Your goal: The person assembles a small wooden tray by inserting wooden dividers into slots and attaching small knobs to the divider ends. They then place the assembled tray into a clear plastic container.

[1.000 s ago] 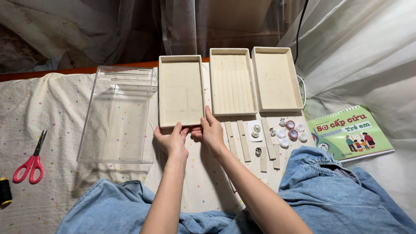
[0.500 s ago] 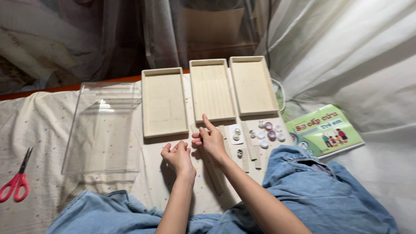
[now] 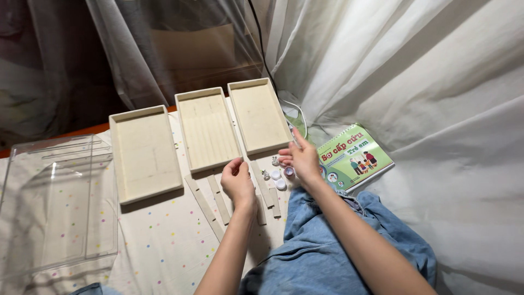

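Note:
Three shallow cream trays lie side by side on a dotted cloth: a left tray, a middle tray and a right tray. My left hand hovers just below the middle tray, fingers curled, above several flat cream strips. My right hand reaches past the right tray's near corner, fingers spread, over a cluster of small round caps and pieces. Neither hand visibly holds anything.
A clear plastic lid or box rests at the left. A green spiral-bound booklet lies on white sheeting at the right. Sheer curtains hang behind the trays. My denim-clad legs fill the lower middle.
The view has swung left to right, so the trays sit further left and the scissors have left the frame. Both hands moved off the left tray's edge toward the strips and small pieces.

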